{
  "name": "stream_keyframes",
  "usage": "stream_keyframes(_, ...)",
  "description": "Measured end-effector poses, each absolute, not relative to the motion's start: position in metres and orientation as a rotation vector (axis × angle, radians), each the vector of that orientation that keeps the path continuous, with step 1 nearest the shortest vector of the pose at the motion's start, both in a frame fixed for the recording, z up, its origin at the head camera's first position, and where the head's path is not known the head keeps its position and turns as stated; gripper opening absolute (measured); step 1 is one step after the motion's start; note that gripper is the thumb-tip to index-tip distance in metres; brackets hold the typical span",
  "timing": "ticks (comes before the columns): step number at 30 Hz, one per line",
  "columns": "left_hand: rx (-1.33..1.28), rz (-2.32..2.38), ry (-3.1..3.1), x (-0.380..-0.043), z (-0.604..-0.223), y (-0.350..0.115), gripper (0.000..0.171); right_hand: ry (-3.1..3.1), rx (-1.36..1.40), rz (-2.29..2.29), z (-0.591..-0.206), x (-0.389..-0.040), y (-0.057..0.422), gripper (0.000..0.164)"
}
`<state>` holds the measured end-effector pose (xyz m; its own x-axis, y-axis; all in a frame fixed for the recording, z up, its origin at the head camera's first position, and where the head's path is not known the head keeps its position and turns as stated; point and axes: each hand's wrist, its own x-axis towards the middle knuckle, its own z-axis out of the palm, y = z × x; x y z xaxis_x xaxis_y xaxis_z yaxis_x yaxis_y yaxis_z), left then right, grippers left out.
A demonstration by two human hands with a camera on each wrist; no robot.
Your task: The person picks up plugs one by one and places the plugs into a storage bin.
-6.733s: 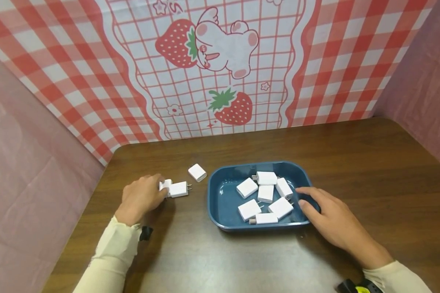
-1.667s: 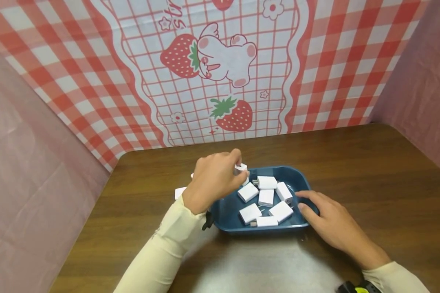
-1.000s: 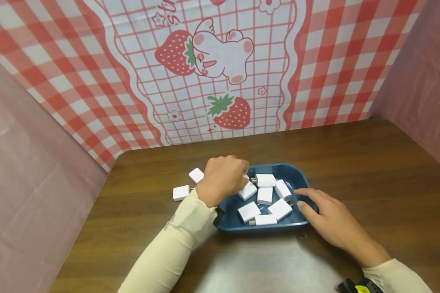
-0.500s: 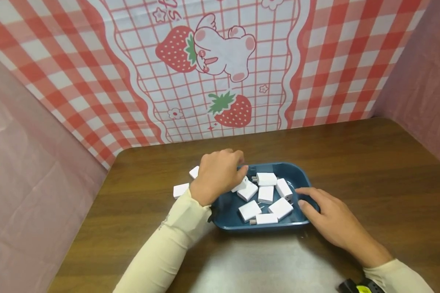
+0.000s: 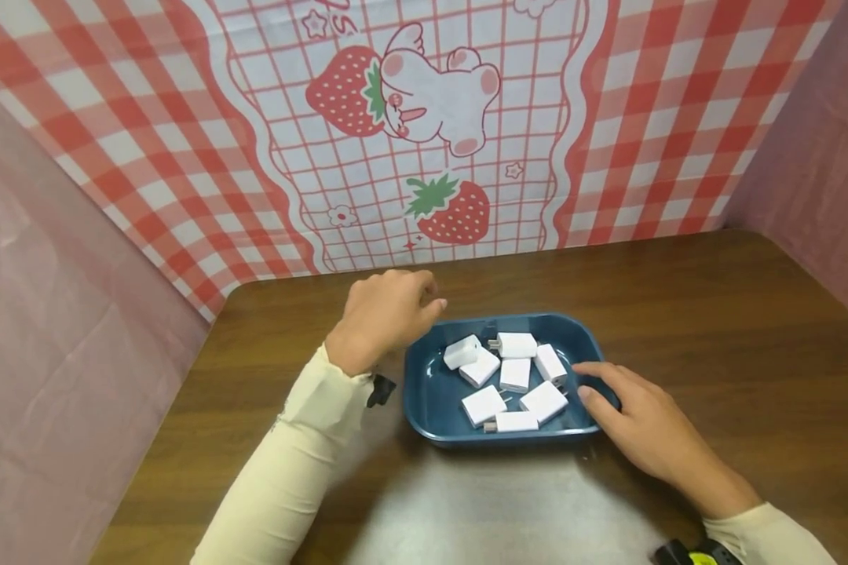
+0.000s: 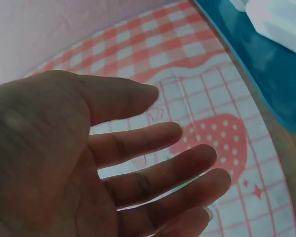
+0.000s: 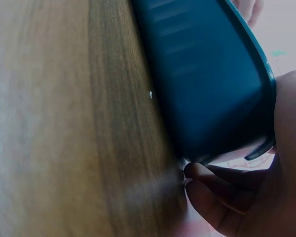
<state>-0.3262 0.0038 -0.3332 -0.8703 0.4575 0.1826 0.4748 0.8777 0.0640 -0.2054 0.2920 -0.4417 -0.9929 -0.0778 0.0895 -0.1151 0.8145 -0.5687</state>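
Observation:
In the head view, my left hand (image 5: 389, 318) hovers just outside the upper left corner of the blue tray (image 5: 424, 428), holding nothing. Its fingers spread loosely with the thumb apart in the left wrist view. Several white plug-in chargers (image 5: 516, 375) lie in the tray. One charger (image 5: 462, 352) leans on another charger (image 5: 480, 369) at the tray's left side. My right hand (image 5: 646, 424) holds the tray's right end, thumb and index finger over the rim. In the right wrist view, its other fingers (image 7: 212, 197) curl against the outer wall low down.
The tray stands on a brown wooden table (image 5: 714, 329). A red-and-white checked cloth (image 5: 445, 118) with strawberries hangs behind it, and pink cloth (image 5: 63, 314) hangs at both sides. My left arm covers part of the table left of the tray.
My left hand took a charger from the table on the left, carried it into the tray, let go of it and drew back up and left. The right hand has stayed at the rim.

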Motion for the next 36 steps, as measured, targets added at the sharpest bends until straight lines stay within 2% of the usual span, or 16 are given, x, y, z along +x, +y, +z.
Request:
stream_keyframes(7,-0.646,-0.107,-2.931,-0.329,-0.339,-0.018,0.023,-2.941,0.139,0.921,-0.442,-0.206,0.292,0.046)
stream_keyframes(18,-0.582,-0.063,-3.030,-0.327,-0.354,-0.052,0.031,-2.950,0.151,0.911,-0.440,-0.206,0.292,0.047)
stream_keyframes(25,-0.558,-0.047,-3.048,-0.326,-0.374,-0.078,0.021,-2.957,0.140,0.919,-0.440,-0.204,0.291,0.047)
stream_keyframes(32,-0.555,-0.006,-3.094,-0.321,-0.396,-0.102,0.034,-2.955,0.134,0.925,-0.443,-0.204,0.289,0.048)
stream_keyframes(36,-0.542,-0.010,-3.059,-0.316,-0.409,-0.108,0.034,-2.956,0.130,0.920,-0.443,-0.205,0.289,0.048)
